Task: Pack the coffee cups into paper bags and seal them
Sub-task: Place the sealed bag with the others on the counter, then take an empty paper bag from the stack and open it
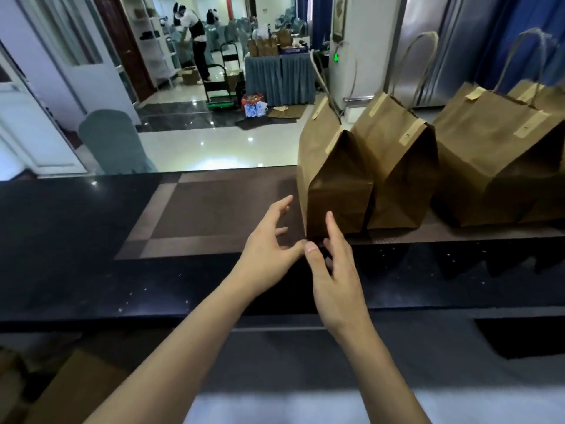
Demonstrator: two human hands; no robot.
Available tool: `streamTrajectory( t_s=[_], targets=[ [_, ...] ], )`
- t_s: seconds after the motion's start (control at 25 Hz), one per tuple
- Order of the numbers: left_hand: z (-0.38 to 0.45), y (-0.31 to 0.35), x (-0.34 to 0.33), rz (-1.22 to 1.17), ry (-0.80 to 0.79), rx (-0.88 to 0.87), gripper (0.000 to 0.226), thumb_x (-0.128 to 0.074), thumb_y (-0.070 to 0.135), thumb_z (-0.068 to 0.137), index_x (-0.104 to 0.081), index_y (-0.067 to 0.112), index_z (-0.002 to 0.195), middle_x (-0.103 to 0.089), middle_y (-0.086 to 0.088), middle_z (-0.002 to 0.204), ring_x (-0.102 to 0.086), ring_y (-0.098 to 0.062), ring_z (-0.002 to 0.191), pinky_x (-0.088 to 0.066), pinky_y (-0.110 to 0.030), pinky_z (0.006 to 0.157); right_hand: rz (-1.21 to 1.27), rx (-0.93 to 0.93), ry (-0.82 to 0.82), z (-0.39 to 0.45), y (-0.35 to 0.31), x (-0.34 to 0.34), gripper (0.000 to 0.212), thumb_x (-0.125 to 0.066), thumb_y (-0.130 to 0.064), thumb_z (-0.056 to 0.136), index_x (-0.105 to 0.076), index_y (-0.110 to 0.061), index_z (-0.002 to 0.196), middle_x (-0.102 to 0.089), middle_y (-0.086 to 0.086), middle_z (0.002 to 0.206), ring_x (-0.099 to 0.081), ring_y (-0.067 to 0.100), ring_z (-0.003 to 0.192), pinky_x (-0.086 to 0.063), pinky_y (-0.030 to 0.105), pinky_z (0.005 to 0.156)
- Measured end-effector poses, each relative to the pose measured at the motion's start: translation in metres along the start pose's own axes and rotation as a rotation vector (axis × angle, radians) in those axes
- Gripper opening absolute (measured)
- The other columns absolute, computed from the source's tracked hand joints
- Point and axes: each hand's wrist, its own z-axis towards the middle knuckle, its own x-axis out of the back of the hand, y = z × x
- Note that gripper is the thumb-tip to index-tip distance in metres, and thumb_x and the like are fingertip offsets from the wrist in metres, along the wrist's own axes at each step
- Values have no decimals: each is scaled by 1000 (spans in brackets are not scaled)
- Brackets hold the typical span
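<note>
Both hands, left (269, 240) and right (333, 270), hover with loose, spread fingers holding nothing, just before the nearest sealed bag (333, 179) at one o'clock on the worktop (91, 270). I would take it low by both sides. Room lies open toward nine o'clock; more bags (397, 160) crowd three o'clock.

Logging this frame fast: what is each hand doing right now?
Left hand: open, fingers spread, holding nothing, beside the nearest bag.
Right hand: open, fingers straight by the bag's base, holding nothing.
</note>
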Motion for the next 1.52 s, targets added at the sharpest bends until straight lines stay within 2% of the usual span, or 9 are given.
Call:
streamTrajectory(
  t_s=[0.16,0.28,0.48,0.6,0.76,0.88,1.12,1.4,1.52],
  targets=[
    [-46,-6,3,5,16,52,78,-73,23,90,-30,48,150,-34,16,158,-45,-9,134,-51,-31,102,2,-5,-45,-18,-3,-8,57,-46,-55,102,-17,-62,151,-23,-32,154,-28,0,148,-31,44,122],
    [-80,-11,17,3,71,74,75,-71,21,90,-32,49,148,-40,19,152,-48,-6,129,-52,-28,100,10,0,-75,-34,-6,-17,56,-46,-53,102,-21,-59,152,-26,-26,159,-31,0,147,-31,41,122],
    [-132,-17,45,-11,185,116,71,-69,17,90,-38,45,147,-48,13,145,-53,-7,125,-55,-29,96,34,2,-148,-57,-16,-42,56,-49,-50,103,-27,-54,154,-35,-16,158,-41,-3,137,-34,25,111],
    [-162,-17,68,-10,233,115,70,-69,16,90,-39,45,146,-48,13,145,-53,-8,125,-55,-32,95,38,13,-202,-72,-26,-67,55,-48,-51,103,-27,-55,153,-38,-15,155,-42,-2,137,-33,25,109],
    [-211,-20,107,2,326,115,67,-68,15,92,-40,44,146,-50,14,142,-54,-6,124,-55,-23,92,51,24,-313,-96,-44,-111,55,-49,-46,104,-28,-50,155,-40,-13,154,-43,-2,136,-34,28,113],
    [-254,-23,141,33,426,129,64,-67,16,93,-42,43,145,-52,15,142,-55,-1,123,-52,-13,87,78,28,-395,-112,-56,-151,55,-51,-42,104,-31,-46,156,-43,-10,152,-44,-7,133,-34,21,107],
    [-331,-27,191,119,522,203,54,-66,21,95,-47,44,140,-53,24,137,-53,3,123,-52,-14,90,79,30,-519,-134,-74,-226,53,-50,-43,104,-35,-42,155,-48,-9,147,-47,-4,128,-36,14,97],
    [-384,-37,203,122,629,291,29,-64,16,97,-65,31,122,-65,18,117,-60,-1,115,-56,-25,92,9,55,-603,-128,-81,-269,46,-48,-42,105,-43,-40,151,-52,-6,143,-49,6,130,-39,31,109],
    [-393,-40,201,121,661,331,27,-63,15,97,-66,29,120,-67,17,112,-62,-1,110,-55,-24,91,-42,81,-648,-124,-77,-276,38,-45,-41,107,-53,-37,144,-56,-6,141,-49,8,132,-40,32,109]
  ],
)
